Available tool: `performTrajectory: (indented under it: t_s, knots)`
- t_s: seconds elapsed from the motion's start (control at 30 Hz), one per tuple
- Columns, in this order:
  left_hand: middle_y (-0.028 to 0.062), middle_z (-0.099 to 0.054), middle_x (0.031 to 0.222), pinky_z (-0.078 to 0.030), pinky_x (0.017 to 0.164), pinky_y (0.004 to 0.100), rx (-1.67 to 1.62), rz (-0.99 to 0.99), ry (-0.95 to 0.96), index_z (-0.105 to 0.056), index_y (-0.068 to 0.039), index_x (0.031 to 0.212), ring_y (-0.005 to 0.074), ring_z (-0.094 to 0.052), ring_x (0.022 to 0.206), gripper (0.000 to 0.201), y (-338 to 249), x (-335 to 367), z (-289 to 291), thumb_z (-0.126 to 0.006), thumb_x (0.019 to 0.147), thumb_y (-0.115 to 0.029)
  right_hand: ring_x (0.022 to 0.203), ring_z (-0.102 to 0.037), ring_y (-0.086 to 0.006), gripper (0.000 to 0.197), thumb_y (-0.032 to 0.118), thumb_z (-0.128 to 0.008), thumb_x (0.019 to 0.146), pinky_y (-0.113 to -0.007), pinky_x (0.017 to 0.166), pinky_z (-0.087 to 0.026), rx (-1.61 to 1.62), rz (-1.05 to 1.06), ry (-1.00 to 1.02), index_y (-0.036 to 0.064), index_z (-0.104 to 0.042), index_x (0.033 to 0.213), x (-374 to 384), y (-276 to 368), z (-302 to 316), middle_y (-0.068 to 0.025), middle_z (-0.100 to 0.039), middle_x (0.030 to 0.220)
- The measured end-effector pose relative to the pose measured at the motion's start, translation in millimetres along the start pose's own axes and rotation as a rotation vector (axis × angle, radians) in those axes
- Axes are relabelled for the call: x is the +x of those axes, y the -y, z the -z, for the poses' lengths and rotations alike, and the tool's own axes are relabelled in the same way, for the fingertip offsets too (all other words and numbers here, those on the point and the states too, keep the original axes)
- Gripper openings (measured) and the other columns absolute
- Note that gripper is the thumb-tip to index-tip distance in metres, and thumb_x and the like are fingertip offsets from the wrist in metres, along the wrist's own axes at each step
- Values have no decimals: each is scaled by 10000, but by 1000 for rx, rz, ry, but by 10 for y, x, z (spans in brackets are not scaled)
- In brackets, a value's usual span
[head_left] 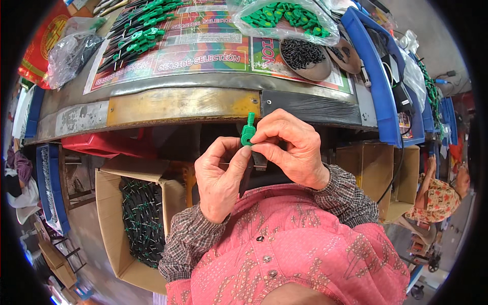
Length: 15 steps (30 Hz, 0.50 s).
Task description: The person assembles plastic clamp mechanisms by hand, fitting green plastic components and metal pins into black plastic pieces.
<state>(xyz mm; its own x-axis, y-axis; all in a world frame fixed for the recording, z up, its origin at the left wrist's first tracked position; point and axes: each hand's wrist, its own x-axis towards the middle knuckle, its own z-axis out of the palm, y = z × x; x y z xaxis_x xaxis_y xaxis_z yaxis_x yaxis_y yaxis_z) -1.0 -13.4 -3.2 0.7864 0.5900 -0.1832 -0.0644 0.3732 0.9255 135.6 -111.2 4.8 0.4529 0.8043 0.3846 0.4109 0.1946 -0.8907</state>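
Observation:
Just off the table's front edge, a green plastic piece (247,133) stands upright between my hands. It has a ribbed stem on top and a dark hole in its flat body. My left hand (219,175) pinches its lower end between thumb and fingers. From the other side, my right hand (292,148) is closed in a pinch, fingertips against the piece near the hole. Whatever the right fingertips hold, if anything, is hidden. Below the left thumb a dark strip shows, and I cannot tell if it joins the green piece.
On the table lie green-headed black pieces (134,40), a clear bag of green pieces (290,18) and a dish of small black parts (305,55). A blue tray (373,76) stands right. A cardboard box (114,203) of black-and-green pieces sits lower left. Another person (439,195) is far right.

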Motion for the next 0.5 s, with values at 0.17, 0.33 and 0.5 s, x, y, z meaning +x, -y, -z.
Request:
performTrajectory:
  t_s: [0.17, 0.33, 0.5]
  knots:
    - [-29, -581, 771, -389, 557, 175, 58, -21, -28, -606, 14, 948, 11, -475, 649, 84, -3, -17, 0, -618, 917, -64, 739, -579, -113, 153, -22, -734, 760, -222, 614, -468, -32, 27, -26, -7, -664, 895, -10, -15, -41, -79, -614, 896]
    - [-29, -578, 781, -402, 569, 180, 70, -46, -32, -609, 14, 960, 19, -487, 666, 89, 47, -18, 20, -620, 913, -60, 739, -587, -126, 157, -19, -736, 754, -235, 619, -476, -88, 51, -24, -2, -665, 893, -9, -22, -54, -84, -621, 887]
    - [2, -583, 812, -442, 597, 195, 239, -134, -126, -629, 22, 953, 44, -526, 695, 99, 119, -19, 20, -646, 883, -46, 743, -595, -137, 155, -24, -734, 750, -243, 625, -481, -93, 30, -45, 0, -665, 887, -23, -74, -93, -89, -626, 886]
